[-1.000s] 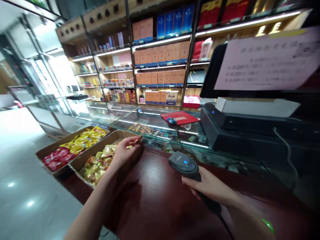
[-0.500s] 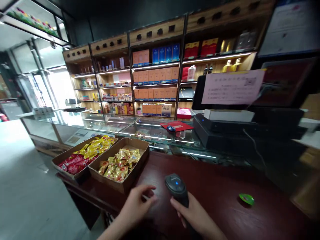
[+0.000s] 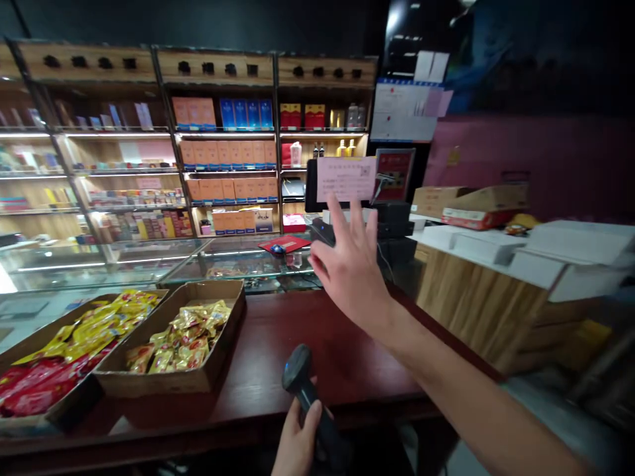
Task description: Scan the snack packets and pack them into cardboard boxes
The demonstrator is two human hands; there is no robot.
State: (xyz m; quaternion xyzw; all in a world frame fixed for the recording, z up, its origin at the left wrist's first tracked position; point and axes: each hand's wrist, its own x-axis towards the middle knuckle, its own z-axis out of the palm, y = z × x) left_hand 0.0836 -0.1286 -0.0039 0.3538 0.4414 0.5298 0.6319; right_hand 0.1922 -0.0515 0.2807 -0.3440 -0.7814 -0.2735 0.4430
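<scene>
Scanner (image 3: 299, 370), seemingly matte plastic, moved into left hand (image 3: 300, 433), fingers wrapped; right hand (image 3: 354, 277) raised, fingers spread.

Wooden wall shelves (image 3: 116, 74) held rows of orange boxes (image 3: 225, 155), with blue boxes (image 3: 247, 114) on an upper level and red-and-yellow boxes (image 3: 315, 117) to their right. A red sheet (image 3: 296, 243) lay on the glass display case (image 3: 223, 248), a small blue object (image 3: 278, 249) at its near edge. Farther right, white boxes (image 3: 483, 246) sat on a wood-grain cabinet (image 3: 451, 297).
</scene>
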